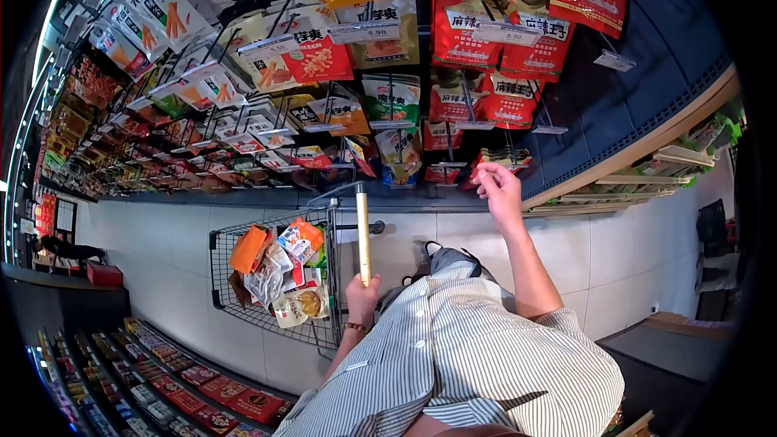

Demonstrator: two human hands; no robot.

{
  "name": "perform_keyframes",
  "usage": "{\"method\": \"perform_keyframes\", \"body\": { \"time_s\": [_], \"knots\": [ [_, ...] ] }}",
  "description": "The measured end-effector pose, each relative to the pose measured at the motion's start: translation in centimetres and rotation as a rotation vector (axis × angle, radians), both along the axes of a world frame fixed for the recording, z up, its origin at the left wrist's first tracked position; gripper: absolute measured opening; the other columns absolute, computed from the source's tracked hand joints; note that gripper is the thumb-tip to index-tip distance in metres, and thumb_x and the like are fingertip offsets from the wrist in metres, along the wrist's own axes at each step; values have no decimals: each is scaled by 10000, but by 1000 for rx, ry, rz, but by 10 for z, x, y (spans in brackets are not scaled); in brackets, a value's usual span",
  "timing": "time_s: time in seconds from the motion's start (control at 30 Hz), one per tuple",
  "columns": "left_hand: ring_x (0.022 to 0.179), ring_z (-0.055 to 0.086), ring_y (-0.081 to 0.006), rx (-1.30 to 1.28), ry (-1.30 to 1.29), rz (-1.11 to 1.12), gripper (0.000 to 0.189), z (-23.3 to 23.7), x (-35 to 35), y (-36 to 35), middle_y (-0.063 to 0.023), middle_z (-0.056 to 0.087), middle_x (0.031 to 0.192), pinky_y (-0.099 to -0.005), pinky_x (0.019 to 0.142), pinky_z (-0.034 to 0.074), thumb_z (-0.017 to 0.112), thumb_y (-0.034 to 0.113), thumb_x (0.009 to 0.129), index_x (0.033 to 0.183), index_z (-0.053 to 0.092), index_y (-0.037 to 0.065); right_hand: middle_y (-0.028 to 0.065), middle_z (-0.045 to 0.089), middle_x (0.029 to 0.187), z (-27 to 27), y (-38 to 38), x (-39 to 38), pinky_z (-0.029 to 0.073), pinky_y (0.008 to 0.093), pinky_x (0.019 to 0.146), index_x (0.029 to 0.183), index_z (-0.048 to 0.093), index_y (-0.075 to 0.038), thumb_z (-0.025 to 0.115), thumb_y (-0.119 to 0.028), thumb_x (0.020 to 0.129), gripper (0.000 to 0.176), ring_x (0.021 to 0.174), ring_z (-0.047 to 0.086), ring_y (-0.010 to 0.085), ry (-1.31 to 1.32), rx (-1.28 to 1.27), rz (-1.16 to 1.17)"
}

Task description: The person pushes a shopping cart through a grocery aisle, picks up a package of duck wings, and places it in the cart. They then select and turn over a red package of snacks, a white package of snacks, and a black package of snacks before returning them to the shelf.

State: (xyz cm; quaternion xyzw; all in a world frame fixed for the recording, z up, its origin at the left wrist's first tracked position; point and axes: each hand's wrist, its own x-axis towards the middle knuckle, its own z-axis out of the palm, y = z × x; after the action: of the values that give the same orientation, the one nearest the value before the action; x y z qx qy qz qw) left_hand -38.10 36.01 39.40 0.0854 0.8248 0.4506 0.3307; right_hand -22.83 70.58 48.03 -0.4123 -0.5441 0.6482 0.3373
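1. Below centre, at six o'clock: gripping cart handle (pixel 363 226) with left hand (pixel 361 293), fingers (pixel 357 283) closed round it.
2. At nine o'clock of that: wire cart (pixel 222 279) heaped with snack packets (pixel 287 271).
3. At two o'clock: right hand (pixel 498 188) raised, fingers curled at red packet (pixel 505 157) on rack (pixel 615 113); grip unclear.

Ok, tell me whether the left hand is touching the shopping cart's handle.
Touching. The head view shows the left hand closed around the near end of the cart handle, with no gap between them.

tiled floor (pixel 162 259) | red box (pixel 104 273) | low shelf of packets (pixel 202 392) | price tags (pixel 364 31)
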Motion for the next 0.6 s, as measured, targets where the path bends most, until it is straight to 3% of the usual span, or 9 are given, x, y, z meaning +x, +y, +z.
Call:
{"method": "perform_keyframes", "body": {
  "time_s": [0.17,0.3,0.33,0.43,0.6],
  "knots": [
    [580,537,-108,-63,-58,50,284,18,6,13,-42,581,627,-331,530,431,718,251,890,836,611,-6,27,699,889,0,43,-2,475,205,608,1135,671,-50,640,-164,980,195,687,572,51,98,19,-41],
    [709,687,-238,-197,45,22,345,12,10,20,-156,704,756,-392,656,525,747,325,864,925,693,-10,47,699,899,5,86,-11,483,212,639,1148,668,-35,647,-150,983,202,697,579,65,173,48,-37],
    [764,714,-310,-244,50,4,375,8,8,18,-197,715,814,-417,704,541,748,355,853,960,703,-2,50,700,902,3,96,-11,486,214,655,1157,666,-27,647,-148,985,211,706,584,68,190,70,-35],
    [806,695,-399,-428,160,9,403,44,16,41,-222,704,826,-457,733,541,738,391,826,961,699,14,64,713,941,5,133,-9,491,213,686,1189,656,-4,642,-132,989,238,741,600,71,139,170,-28],
    [883,692,-389,-686,274,73,310,63,31,63,-190,722,908,-493,795,548,704,360,848,985,696,82,72,708,1012,10,191,-6,492,197,708,1233,635,17,646,-112,987,278,801,602,63,52,337,-12]
  ]
}}
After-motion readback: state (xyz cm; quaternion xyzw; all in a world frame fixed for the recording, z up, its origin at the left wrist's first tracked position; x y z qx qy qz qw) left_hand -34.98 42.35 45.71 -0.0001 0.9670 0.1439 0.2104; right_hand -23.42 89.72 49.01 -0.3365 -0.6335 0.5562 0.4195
